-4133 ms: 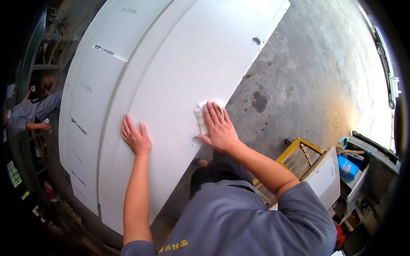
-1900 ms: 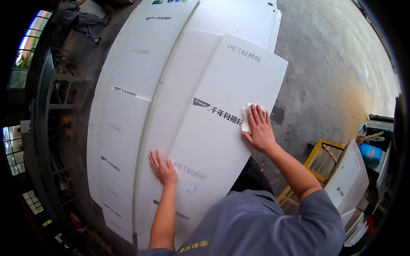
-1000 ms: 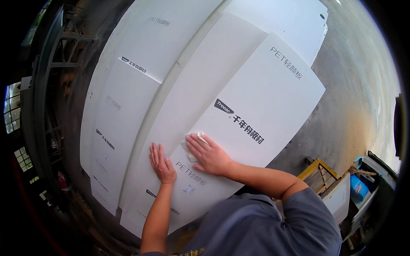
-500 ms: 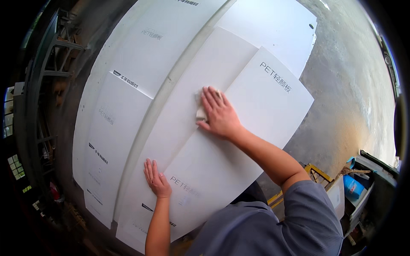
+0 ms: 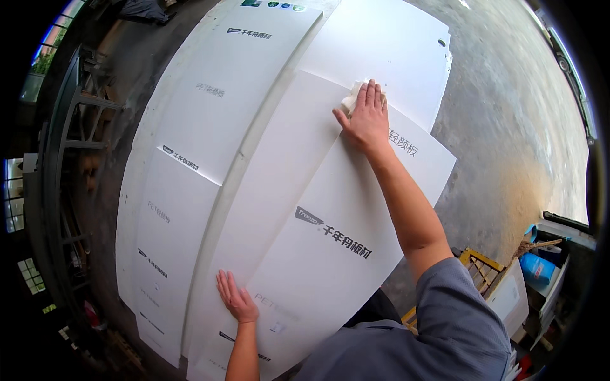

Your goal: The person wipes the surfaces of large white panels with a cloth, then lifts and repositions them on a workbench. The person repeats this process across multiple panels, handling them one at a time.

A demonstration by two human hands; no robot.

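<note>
A large white board (image 5: 356, 209) with dark printed marks lies on top of a stack of other white boards (image 5: 210, 127). My right hand (image 5: 365, 117) is stretched far out and presses a small white cloth (image 5: 351, 97) flat against the board's far edge. Only a corner of the cloth shows past my fingers. My left hand (image 5: 236, 297) lies flat, fingers apart, on the near left corner of the top board and holds nothing.
Grey concrete floor (image 5: 508, 127) lies to the right of the boards. A yellow frame (image 5: 473, 260), a white box (image 5: 508, 295) and a blue container (image 5: 537, 268) stand at the lower right. A metal rack (image 5: 76, 127) runs along the left side.
My right hand has slid the cloth farther up the board, from the near part to the far edge. My left hand has stayed flat on the near left corner.
</note>
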